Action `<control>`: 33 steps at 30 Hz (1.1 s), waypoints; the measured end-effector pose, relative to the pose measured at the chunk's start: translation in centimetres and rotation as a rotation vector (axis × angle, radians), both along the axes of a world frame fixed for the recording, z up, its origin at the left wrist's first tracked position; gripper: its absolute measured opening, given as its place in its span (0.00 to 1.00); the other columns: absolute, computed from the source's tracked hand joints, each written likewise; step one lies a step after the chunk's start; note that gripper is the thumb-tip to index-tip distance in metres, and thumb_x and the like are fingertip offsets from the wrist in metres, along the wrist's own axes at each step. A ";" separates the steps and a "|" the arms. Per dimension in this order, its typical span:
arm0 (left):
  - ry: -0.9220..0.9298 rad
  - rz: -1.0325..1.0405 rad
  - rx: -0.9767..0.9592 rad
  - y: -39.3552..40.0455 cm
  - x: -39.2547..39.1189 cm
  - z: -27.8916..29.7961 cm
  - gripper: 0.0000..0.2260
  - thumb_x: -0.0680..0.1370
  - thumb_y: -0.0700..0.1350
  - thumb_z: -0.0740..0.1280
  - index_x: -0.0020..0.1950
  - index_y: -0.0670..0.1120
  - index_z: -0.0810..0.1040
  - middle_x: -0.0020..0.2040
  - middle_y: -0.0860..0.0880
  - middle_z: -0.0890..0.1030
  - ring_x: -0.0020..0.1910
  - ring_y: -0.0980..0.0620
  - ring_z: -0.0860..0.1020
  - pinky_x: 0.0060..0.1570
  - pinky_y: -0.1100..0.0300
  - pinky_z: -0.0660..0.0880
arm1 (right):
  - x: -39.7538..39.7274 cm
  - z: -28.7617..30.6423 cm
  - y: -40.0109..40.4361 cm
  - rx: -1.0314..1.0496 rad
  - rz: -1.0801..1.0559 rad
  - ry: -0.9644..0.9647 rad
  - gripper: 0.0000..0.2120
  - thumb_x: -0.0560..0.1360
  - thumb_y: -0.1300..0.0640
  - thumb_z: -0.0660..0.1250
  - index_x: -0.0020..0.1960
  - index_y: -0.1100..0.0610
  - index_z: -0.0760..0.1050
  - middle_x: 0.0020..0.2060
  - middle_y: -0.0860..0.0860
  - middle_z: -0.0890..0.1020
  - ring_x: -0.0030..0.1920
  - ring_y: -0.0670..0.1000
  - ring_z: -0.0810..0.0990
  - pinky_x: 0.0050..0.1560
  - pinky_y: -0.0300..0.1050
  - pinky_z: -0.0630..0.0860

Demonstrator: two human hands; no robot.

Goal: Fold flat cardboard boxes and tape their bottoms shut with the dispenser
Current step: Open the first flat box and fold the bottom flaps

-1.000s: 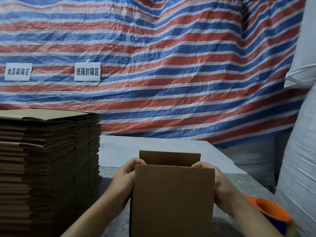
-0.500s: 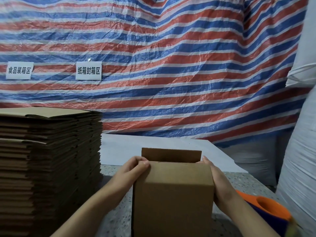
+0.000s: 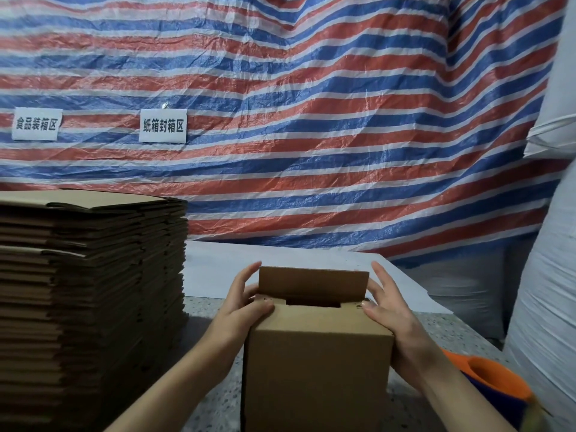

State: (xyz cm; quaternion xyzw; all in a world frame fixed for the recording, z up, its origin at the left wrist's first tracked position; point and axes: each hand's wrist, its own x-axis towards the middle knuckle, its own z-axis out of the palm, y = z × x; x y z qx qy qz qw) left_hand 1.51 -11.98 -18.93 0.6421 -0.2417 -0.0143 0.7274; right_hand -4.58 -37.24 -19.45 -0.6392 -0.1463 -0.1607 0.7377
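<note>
Brown corrugated cardboard box (image 3: 318,363) upright on the speckled grey stone tabletop (image 3: 215,403), near the bottom centre of the view. Far flap raised, near flaps folded down, a dark gap between them. Left hand (image 3: 246,302) at the box's upper left corner, thumb pressing the top, fingers straight. Right hand (image 3: 391,310) against the upper right side, thumb on top, fingers extended. Tall stack of flat brown cardboard sheets (image 3: 90,307) left. Orange-and-blue tape dispenser (image 3: 495,385) right. Striped red, white and blue tarpaulin (image 3: 311,120) behind.
</note>
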 end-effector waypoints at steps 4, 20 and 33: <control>-0.061 0.019 -0.003 0.1 -0.2 -0.3 0.23 0.80 0.41 0.67 0.66 0.66 0.71 0.62 0.62 0.73 0.55 0.56 0.80 0.45 0.63 0.77 | 0.1 0.2 -0.3 -0.048 -0.031 -0.032 0.31 0.74 0.60 0.68 0.74 0.42 0.67 0.66 0.41 0.79 0.64 0.48 0.80 0.55 0.41 0.80; 0.109 0.089 -0.034 -0.3 -1.1 0.5 0.10 0.79 0.37 0.64 0.49 0.48 0.84 0.54 0.47 0.82 0.49 0.47 0.77 0.43 0.56 0.72 | 0.2 0.1 0.8 -0.008 -0.220 0.037 0.11 0.78 0.63 0.67 0.52 0.52 0.86 0.47 0.54 0.85 0.50 0.51 0.85 0.45 0.40 0.81; -0.519 0.181 0.547 0.4 -1.9 2.3 0.12 0.84 0.49 0.58 0.59 0.57 0.80 0.68 0.65 0.72 0.71 0.68 0.63 0.73 0.60 0.59 | -0.4 0.3 1.2 -0.019 -0.208 0.115 0.13 0.80 0.67 0.62 0.49 0.56 0.84 0.40 0.49 0.85 0.39 0.45 0.83 0.39 0.37 0.80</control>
